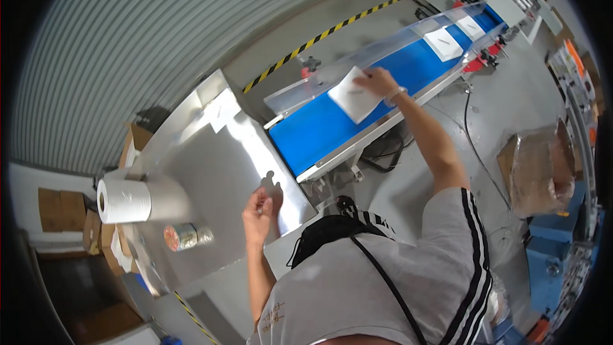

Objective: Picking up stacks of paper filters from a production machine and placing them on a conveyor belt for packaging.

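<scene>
My right hand (378, 83) pinches the upper right edge of a flat white packet (355, 97). The packet is tilted over the near part of the blue conveyor belt (306, 140); whether it touches the belt I cannot tell. Farther along the belt lie two more white packets (443, 45). Over the shiny metal table (211, 172), near its right side, my left hand (257, 214) hovers with fingers curled in and nothing visible in them. A white sheet or packet (222, 110) lies at the table's far corner.
A large white roll (128, 201) and a roll of clear tape (181, 237) stand on the table's left. Clear guards (287, 99) edge the belt. Cardboard boxes (60, 211) sit at left; a plastic-wrapped carton (543, 169) stands at right. A black cable (472, 134) crosses the floor.
</scene>
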`<state>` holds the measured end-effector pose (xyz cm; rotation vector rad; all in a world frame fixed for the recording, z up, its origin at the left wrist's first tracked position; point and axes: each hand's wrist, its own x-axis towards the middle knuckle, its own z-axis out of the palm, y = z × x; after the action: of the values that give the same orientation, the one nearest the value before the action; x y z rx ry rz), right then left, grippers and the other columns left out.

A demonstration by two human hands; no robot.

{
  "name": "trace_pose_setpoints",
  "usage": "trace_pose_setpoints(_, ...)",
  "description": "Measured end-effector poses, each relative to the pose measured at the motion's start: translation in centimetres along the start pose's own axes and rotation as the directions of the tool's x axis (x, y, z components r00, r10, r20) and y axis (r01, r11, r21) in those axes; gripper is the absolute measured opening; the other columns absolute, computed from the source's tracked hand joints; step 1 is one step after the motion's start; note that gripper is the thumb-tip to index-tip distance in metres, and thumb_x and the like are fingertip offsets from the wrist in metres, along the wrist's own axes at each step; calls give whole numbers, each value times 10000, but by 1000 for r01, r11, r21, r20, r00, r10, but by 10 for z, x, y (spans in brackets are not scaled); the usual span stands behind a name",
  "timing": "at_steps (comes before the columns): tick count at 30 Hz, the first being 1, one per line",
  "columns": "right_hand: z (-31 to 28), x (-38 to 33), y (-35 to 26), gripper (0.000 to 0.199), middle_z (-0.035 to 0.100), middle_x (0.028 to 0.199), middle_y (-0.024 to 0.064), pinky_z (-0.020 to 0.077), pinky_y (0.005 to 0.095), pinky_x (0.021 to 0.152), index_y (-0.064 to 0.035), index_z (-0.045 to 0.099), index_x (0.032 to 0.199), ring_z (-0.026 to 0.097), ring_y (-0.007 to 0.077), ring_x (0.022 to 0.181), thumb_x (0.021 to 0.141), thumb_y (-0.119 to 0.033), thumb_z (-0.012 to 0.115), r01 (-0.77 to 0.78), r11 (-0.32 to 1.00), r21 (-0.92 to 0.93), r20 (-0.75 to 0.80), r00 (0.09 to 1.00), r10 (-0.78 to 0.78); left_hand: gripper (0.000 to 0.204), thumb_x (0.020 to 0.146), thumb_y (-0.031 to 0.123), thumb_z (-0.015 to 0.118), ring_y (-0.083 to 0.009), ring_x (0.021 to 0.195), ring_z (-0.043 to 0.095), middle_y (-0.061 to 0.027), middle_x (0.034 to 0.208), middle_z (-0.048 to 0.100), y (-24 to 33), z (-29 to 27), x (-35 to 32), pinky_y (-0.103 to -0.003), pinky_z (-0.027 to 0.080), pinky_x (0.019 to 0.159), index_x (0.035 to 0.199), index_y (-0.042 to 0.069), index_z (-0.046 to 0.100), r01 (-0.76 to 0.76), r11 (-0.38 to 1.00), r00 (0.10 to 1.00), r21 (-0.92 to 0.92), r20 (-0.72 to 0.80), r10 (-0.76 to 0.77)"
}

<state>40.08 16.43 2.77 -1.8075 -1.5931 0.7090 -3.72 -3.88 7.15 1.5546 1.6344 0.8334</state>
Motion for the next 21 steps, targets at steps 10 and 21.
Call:
trace_pose_setpoints(10, -47, -109, 76, 349, 608, 942, 184, 472, 426, 719, -25, 531, 1097, 580, 369, 840, 815, -173, 673, -80, 988, -130, -785, 617, -54, 251, 887, 124, 624, -125, 776, 619, -75, 869, 675, 11, 74, 27, -277, 500, 721, 1118, 27, 633, -157, 987, 939, 41, 315, 136)
trace_pose_setpoints(21, 286, -491, 126, 311, 690, 931, 152, 514, 417, 810, -145, 713, 940, 652, 341, 885, 763, -354, 567, -816, 562, 138, -49, 561, 826, 101, 818, 79, 633, -298, 754, 583, -100, 843, 659, -29, 94, 35, -392, 469, 660, 902, 62, 686, -799, 594, 599, 95, 212, 772)
